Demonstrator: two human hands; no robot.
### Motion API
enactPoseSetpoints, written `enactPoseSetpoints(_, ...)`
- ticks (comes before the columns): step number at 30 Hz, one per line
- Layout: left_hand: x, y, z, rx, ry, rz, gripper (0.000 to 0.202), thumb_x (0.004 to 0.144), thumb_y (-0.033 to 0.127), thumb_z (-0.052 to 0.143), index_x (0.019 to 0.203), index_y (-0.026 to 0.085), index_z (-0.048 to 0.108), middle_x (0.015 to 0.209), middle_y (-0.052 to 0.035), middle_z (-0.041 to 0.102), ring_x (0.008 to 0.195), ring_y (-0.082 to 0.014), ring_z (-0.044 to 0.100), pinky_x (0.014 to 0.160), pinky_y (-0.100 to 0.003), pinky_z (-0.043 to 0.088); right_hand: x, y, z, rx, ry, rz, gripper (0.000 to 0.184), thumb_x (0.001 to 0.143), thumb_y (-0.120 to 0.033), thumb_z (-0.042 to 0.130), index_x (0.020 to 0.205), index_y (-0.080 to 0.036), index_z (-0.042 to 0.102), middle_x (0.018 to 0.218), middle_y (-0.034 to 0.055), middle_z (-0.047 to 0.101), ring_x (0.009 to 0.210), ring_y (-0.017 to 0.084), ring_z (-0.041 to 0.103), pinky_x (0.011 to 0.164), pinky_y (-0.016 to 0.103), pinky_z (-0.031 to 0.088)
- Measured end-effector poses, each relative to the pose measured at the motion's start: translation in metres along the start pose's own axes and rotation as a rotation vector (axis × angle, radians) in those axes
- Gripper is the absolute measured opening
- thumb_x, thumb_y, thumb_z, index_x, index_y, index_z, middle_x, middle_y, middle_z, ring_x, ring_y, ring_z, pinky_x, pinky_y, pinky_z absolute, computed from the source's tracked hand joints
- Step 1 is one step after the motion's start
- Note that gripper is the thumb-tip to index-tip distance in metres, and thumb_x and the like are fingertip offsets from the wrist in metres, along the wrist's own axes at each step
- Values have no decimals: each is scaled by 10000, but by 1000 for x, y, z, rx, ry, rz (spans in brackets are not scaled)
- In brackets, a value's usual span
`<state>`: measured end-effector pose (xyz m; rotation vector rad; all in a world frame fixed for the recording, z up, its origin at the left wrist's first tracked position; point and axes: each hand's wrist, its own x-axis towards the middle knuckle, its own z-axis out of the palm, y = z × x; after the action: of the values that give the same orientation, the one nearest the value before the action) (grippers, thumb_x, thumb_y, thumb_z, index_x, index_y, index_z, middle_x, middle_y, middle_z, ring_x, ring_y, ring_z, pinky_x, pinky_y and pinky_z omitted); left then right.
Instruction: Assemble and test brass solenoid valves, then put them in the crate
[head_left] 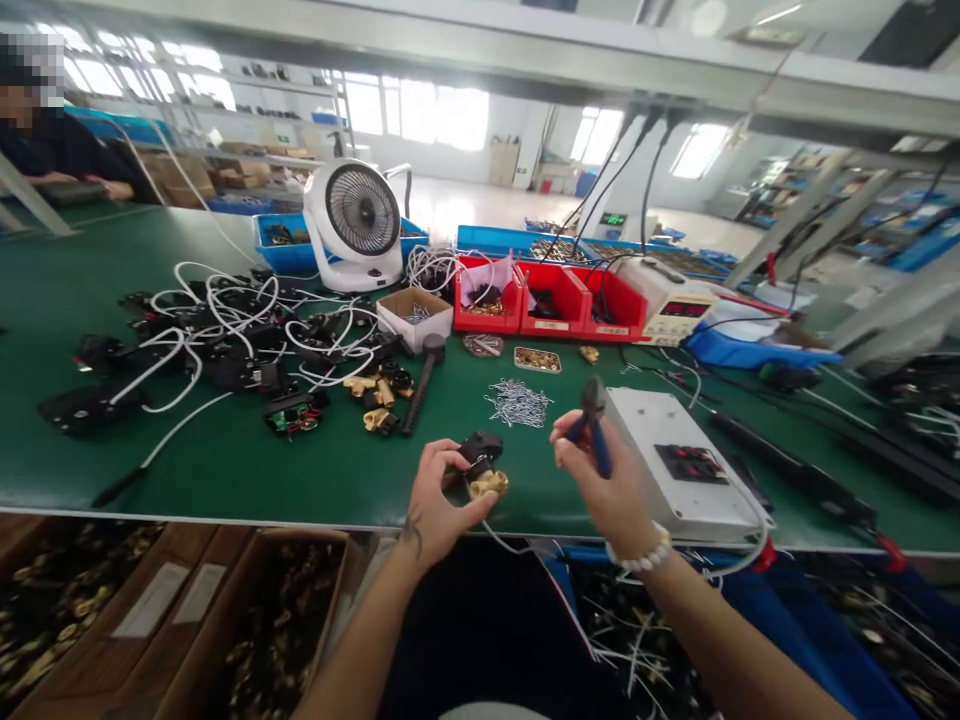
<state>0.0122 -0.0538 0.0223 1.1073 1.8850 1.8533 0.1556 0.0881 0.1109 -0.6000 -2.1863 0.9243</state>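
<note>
Pinching black-and-brass fitting [486,478] low over near desk [352,480] edge, left hand [442,495] apparently steadying it; right hand [609,485], grip wrapped round blue-handled pliers [593,402], nose up, seemingly for control; metal pins [519,402] heaped beyond, handy.

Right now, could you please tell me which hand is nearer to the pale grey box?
Right. The right hand, gripping blue-handled pliers, is just left of the pale grey box; the left hand, holding a black-and-brass part, is farther left.
</note>
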Motion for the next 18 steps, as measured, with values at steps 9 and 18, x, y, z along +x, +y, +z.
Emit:
enactPoseSetpoints(9,-2,2,-1,-8,-4,2,322,665,308,772,884,200,561,1151,-80,515,1083,-236,578,837,-382,582,4,13,-4,-197,141,-198,151,904,-201,502,1028,-217,589,883,37,644,711,168,596,653,286,485)
enactPoseSetpoints(18,-1,4,-1,5,-12,13,301,670,301,765,869,199,564,1118,-74,530,1057,-226,586,834,-379,586,9,11,-2,-283,75,-269,160,923,-159,470,1006,-215,595,867,40,629,749,174,593,691,293,491)
